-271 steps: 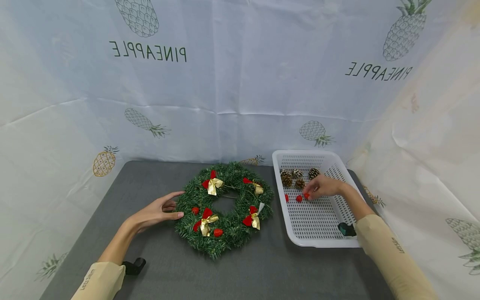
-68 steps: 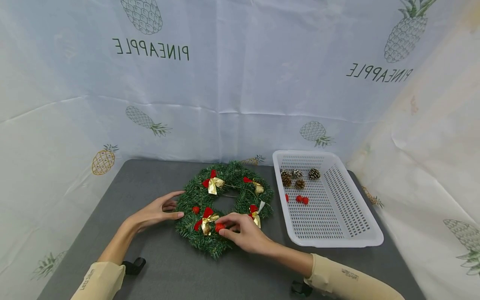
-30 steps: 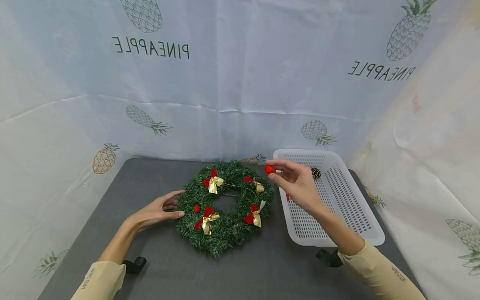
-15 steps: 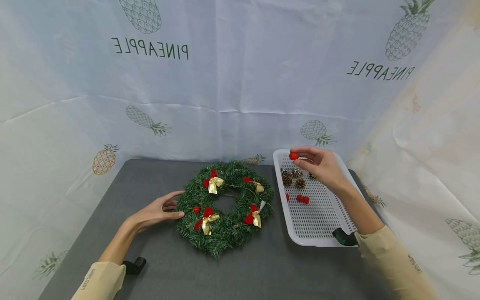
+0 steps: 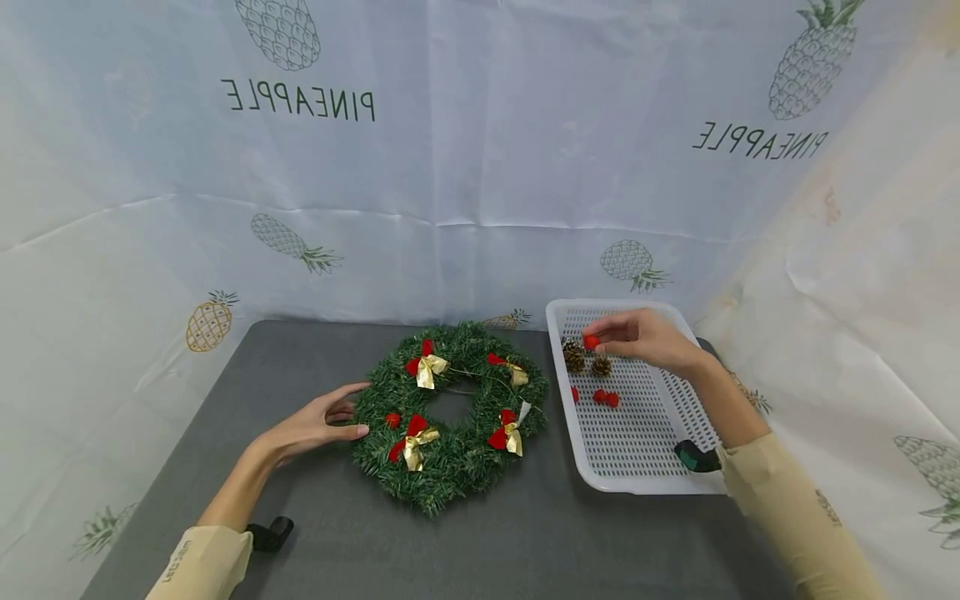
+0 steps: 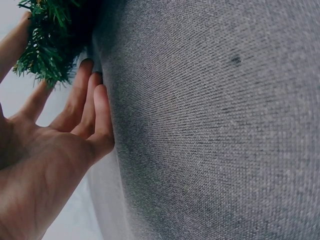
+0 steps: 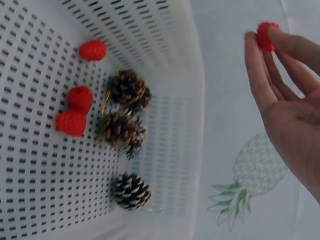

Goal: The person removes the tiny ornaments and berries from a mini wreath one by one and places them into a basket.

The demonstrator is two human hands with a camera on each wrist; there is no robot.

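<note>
A green wreath [image 5: 465, 479] with red and gold bows lies on the table. One red raspberry [image 5: 392, 420] sits on its left part. At the wreath's left edge rests my left hand [image 5: 311, 425], thumb and index finger spread and touching the greenery; the left wrist view shows the other fingers [image 6: 80, 102] fairly straight beside the tabletop. My right hand [image 5: 648, 337] pinches another raspberry [image 5: 592, 342] between thumb and fingertips, above the back left of the white basket [image 5: 566, 446]. Three more raspberries [image 7: 71, 123] lie in that basket.
Several pine cones [image 7: 131, 192] are gathered at the basket's back left, partly hidden by my right hand in the head view. A grey table [image 5: 487, 550] carries the wreath and basket. Behind it hangs a pineapple-print curtain [image 5: 487, 150].
The raspberry on the wreath's lower part has been lifted off by my right hand, carried right and lowered over the basket. The left hand has stayed at the wreath.
</note>
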